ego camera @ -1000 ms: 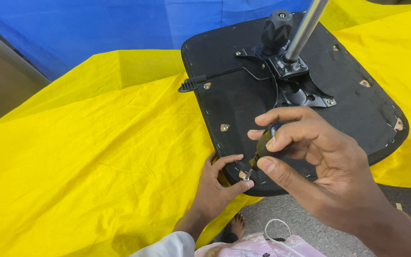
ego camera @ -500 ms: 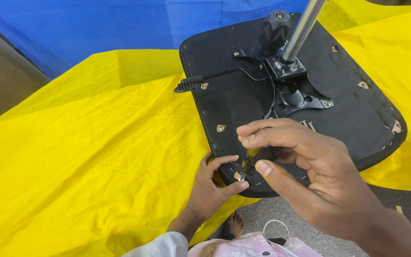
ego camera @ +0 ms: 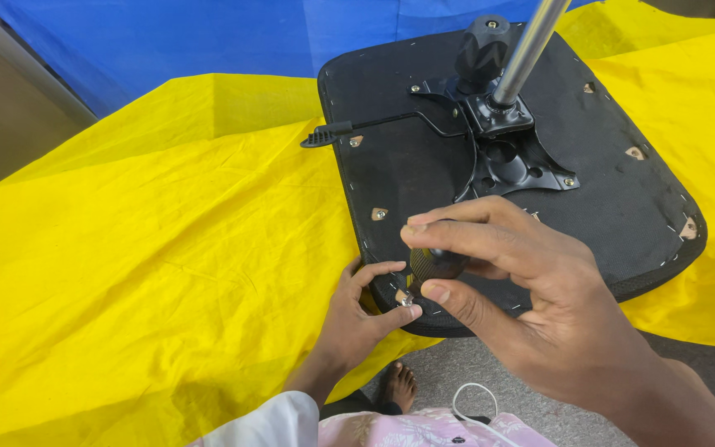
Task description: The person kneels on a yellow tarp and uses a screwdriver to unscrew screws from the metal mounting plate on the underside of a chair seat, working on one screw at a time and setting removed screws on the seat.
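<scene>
Where hands (ego camera: 457,281) meet: seat underside (ego camera: 424,165).

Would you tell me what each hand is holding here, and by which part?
The right hand pinches a dark knurled tool handle between thumb and fingers. The left hand grips the near edge of the upturned black seat base.

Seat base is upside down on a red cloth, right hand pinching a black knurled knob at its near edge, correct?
Not quite: the cloth is yellow, not red, as the head view shows. The rest holds: the seat base lies upside down and the right hand pinches the black knurled knob at its near edge.
</scene>
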